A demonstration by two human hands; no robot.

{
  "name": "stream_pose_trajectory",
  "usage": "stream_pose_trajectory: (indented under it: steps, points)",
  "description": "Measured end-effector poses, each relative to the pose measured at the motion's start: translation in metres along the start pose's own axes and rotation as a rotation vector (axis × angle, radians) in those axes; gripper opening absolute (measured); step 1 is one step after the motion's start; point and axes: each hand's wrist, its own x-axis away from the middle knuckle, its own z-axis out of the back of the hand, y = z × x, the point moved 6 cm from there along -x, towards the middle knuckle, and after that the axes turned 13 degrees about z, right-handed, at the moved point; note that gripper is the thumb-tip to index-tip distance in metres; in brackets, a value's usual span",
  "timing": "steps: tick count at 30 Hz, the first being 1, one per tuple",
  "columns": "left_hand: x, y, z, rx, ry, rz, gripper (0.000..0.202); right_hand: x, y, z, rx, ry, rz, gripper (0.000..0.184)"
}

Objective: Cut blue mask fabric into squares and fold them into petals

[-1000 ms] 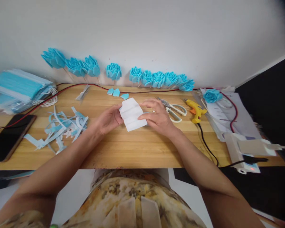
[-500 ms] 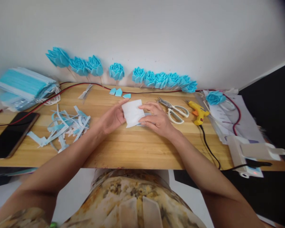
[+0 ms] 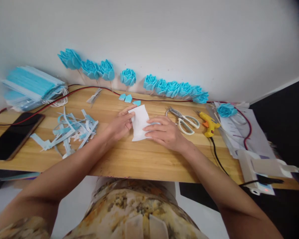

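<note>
A white sheet of soft mask fabric [image 3: 140, 124] stands between my two hands, tilted, with a bit of pale blue showing behind its right side. My left hand [image 3: 123, 124] pinches the sheet's upper left edge between thumb and fingers. From the right, my right hand [image 3: 165, 132] grips the other edge, its fingers lying across the white face. Just beyond the sheet lie small blue cut petals [image 3: 128, 98]. White-handled scissors [image 3: 185, 121] rest to the right of my right hand.
Blue fabric flowers on sticks [image 3: 128, 77] lean along the wall. Cut strips [image 3: 72, 127], a phone [image 3: 15, 136] and stacked face masks [image 3: 32, 83] lie left. A yellow glue gun [image 3: 209, 124], a power strip [image 3: 254, 169] and a red-black cable [image 3: 89, 87] are also on the table [image 3: 139, 162].
The sheet has turned and lowered a little, and my left thumb now presses on its upper left edge. My right fingers lie further over it. The whole view has shifted slightly.
</note>
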Motion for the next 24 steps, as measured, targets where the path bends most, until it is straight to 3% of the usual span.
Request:
stream_pose_trajectory:
  steps: [2,5,11,17,24]
  points:
    - [-0.001,0.001,0.001,0.006,0.009,-0.011,0.032,-0.008,-0.001,-0.003,-0.003,-0.057,0.017,0.015]
    - [-0.001,0.001,0.0,-0.009,0.011,-0.015,0.03,-0.018,0.011,-0.006,-0.007,-0.041,-0.153,0.02]
    - [-0.001,-0.003,-0.006,-0.01,-0.066,-0.041,0.026,-0.011,0.034,-0.004,-0.078,0.355,-0.616,0.01]
    - [0.004,-0.011,-0.014,-0.092,-0.159,-0.021,0.038,0.006,0.038,-0.003,-0.21,0.582,-0.698,0.007]
    - [0.005,-0.015,-0.02,-0.11,-0.211,-0.024,0.044,0.021,0.051,-0.023,-0.567,0.712,-0.863,0.013]
